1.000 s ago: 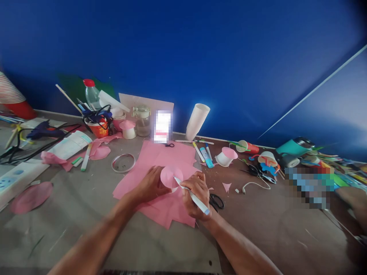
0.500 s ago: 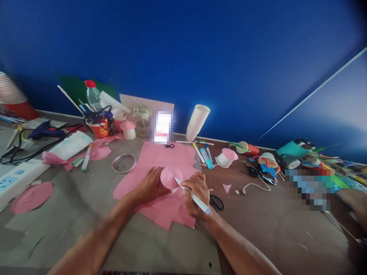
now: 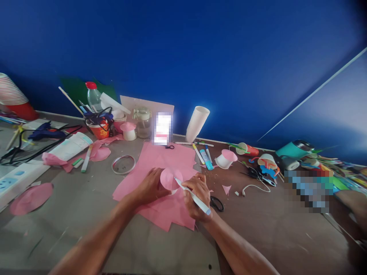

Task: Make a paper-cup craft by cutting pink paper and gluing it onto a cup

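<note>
Left hand: fingers grasping one pink-topped cup
Right hand: fingers clenched around one marker
Teal bottle: one

The tabletop, grey on the left and brown on the right, carries pink sheets at centre, a tape roll left of them, a power strip at the left edge, stacked cups upper centre, and a teal bottle at right.

Soft light, strong glare
The screen is glaring toward ten o'clock, the wall is shining near three, and the two o'clock corner is lying dark.
</note>
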`<action>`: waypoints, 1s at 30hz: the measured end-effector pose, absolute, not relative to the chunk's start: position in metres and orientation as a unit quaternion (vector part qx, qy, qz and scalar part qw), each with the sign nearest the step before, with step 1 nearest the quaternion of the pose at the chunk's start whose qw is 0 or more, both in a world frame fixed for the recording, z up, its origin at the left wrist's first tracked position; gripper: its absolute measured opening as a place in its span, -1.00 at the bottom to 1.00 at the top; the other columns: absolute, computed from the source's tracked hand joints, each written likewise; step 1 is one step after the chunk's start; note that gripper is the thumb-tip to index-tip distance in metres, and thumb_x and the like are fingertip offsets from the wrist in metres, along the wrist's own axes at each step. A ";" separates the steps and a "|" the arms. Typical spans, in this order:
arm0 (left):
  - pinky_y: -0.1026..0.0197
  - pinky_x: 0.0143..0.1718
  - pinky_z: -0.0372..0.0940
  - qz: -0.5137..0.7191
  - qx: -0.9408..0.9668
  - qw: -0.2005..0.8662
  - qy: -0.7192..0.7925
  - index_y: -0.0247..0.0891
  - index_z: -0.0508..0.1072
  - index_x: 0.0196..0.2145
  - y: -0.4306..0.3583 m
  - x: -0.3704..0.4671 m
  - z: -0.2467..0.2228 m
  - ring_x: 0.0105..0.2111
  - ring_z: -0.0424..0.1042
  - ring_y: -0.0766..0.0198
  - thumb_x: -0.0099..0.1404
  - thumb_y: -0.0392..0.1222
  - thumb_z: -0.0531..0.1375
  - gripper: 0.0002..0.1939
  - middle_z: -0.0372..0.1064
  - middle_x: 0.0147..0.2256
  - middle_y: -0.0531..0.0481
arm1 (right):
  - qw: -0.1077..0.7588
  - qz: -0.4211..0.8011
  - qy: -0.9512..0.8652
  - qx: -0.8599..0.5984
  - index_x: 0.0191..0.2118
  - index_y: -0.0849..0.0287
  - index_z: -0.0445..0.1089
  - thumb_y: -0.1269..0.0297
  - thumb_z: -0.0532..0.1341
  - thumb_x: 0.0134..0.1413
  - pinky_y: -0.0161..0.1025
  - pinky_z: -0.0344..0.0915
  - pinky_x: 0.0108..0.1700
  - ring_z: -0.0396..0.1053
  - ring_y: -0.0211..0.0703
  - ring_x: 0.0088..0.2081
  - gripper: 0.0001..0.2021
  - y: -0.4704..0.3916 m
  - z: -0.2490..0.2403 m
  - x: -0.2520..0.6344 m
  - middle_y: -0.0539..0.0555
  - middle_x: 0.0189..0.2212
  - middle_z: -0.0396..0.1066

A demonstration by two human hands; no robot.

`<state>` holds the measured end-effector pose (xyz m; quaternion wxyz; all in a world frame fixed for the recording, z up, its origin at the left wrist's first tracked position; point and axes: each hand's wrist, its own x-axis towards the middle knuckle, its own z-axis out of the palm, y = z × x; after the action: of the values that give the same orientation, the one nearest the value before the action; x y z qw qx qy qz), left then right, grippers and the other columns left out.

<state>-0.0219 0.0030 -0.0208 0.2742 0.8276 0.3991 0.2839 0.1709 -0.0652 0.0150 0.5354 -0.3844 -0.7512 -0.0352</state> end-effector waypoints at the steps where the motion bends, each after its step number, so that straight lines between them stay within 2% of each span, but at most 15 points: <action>1: -0.03 -0.06 0.31 0.283 0.828 0.274 0.399 -0.27 0.38 -0.05 0.003 -0.022 -0.021 -0.10 0.39 -0.02 0.04 -0.08 0.35 -0.48 0.43 -0.12 -0.17 | 0.536 -0.035 -0.751 -0.384 -0.26 0.12 0.30 0.43 0.07 0.12 -0.11 0.16 -0.21 0.28 -0.23 -0.52 -0.88 -0.065 0.015 0.171 -0.05 -0.53 0.37; 14: -0.09 -0.02 0.31 0.280 0.833 0.275 0.391 -0.27 0.37 -0.05 0.004 -0.022 -0.022 -0.06 0.39 -0.07 0.05 -0.06 0.35 -0.48 0.43 -0.09 -0.20 | 0.535 -0.027 -0.750 -0.387 -0.26 0.11 0.29 0.42 0.08 0.13 -0.11 0.14 -0.21 0.28 -0.24 -0.52 -0.90 -0.065 0.016 0.171 -0.05 -0.53 0.38; 30: -0.06 -0.03 0.31 0.279 0.837 0.271 0.385 -0.26 0.36 -0.04 0.004 -0.021 -0.020 -0.08 0.39 -0.04 0.07 -0.06 0.34 -0.48 0.43 -0.09 -0.19 | 0.538 -0.024 -0.748 -0.388 -0.28 0.11 0.30 0.41 0.07 0.14 -0.11 0.15 -0.22 0.28 -0.23 -0.52 -0.90 -0.065 0.013 0.171 -0.05 -0.54 0.38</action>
<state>-0.0214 0.0040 -0.0198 0.2707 0.8372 0.3845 0.2794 0.1706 -0.0647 0.0135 0.5378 -0.3879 -0.7481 -0.0244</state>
